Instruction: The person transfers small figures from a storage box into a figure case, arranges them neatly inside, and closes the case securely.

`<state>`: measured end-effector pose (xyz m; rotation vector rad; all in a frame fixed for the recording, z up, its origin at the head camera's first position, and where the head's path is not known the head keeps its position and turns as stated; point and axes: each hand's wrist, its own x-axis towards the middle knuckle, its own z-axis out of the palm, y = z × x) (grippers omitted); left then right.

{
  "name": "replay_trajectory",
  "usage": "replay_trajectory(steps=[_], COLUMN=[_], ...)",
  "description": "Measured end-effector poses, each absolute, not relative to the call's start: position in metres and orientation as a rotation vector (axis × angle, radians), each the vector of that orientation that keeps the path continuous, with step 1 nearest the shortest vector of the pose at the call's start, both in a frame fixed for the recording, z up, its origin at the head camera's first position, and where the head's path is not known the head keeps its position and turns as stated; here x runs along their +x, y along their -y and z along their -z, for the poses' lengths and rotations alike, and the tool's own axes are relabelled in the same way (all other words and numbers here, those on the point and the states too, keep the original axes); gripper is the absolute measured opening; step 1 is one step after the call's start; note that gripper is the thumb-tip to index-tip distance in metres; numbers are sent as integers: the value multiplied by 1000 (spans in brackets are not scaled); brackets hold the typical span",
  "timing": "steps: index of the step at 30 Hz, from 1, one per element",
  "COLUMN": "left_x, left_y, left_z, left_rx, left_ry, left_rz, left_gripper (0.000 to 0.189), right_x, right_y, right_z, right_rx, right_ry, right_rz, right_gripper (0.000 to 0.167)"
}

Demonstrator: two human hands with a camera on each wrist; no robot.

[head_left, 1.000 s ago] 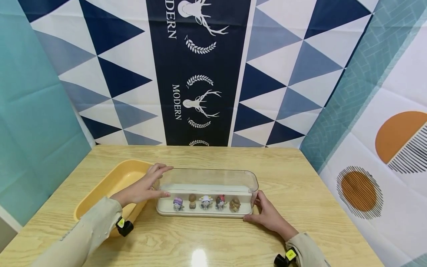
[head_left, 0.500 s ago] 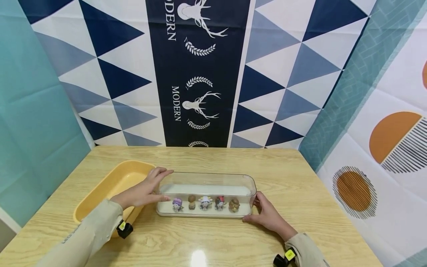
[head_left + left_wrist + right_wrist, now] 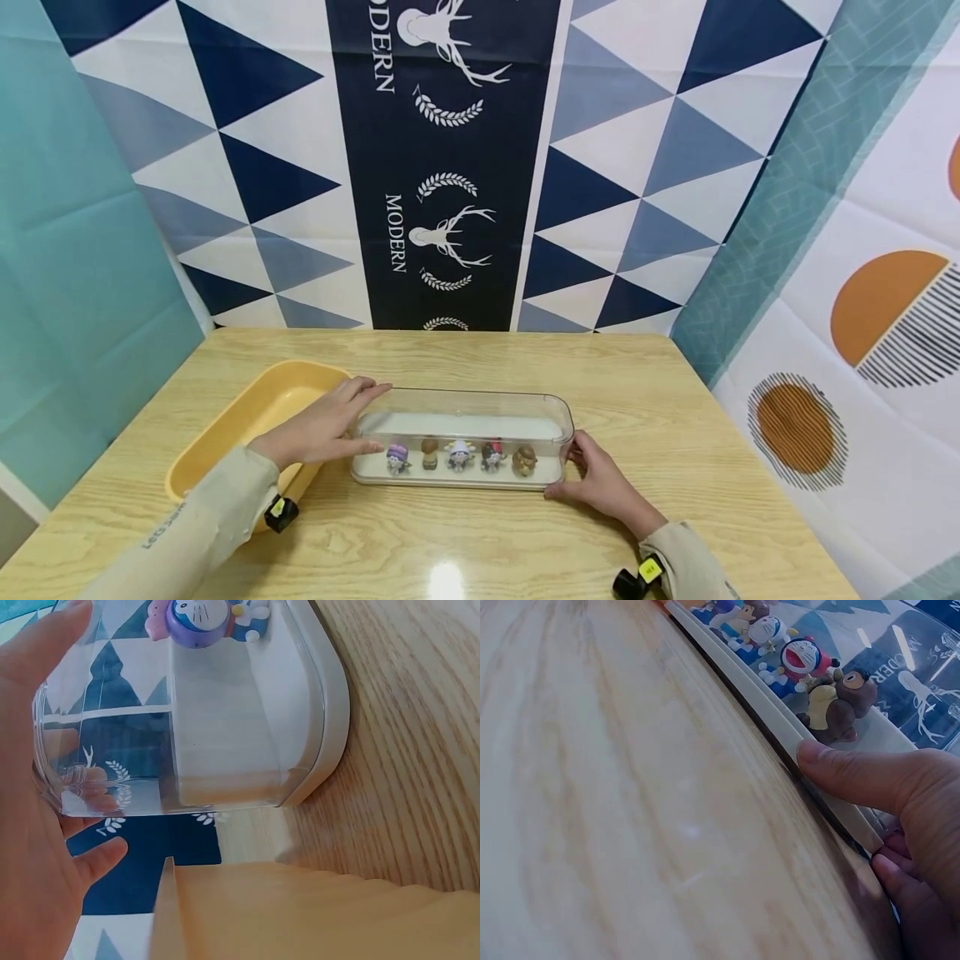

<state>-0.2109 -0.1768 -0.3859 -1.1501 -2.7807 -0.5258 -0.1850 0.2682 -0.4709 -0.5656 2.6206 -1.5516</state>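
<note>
On the table lies a clear display case with a see-through cover [image 3: 465, 404] over a white base [image 3: 457, 482]. Several small cartoon figurines [image 3: 460, 456] stand in a row inside it; the purple-capped figurine [image 3: 199, 621] is leftmost, and a brown figurine [image 3: 840, 705] rightmost. My left hand [image 3: 322, 425] grips the cover's left end, thumb on the front and fingers over the back. At the right end my right hand [image 3: 600, 479] holds the base, its thumb [image 3: 840, 769] on the front rim and its other fingers curled round the end.
A yellow plastic tray [image 3: 217, 425] stands to the left, partly under my left forearm. The wooden table [image 3: 480, 542] meets a patterned cloth backdrop [image 3: 450, 167] behind, with more cloth hanging at both sides.
The cover's top edge has sunk a little toward the base and its right end has shifted slightly left. Both hands keep nearly the same places.
</note>
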Motion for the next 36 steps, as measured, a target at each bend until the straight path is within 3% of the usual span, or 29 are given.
replay_trajectory(steps=[22, 36], left_x=[-204, -200], left_y=[172, 158], left_z=[382, 382], left_rx=[-1081, -965], left_ry=[2685, 2685], left_rz=[178, 146], left_gripper=[78, 89], right_x=[-185, -187], right_y=[-268, -280], right_z=[468, 444], right_rx=[-555, -780], right_ry=[-2587, -2672], right_rz=[1540, 1322], right_gripper=[91, 107])
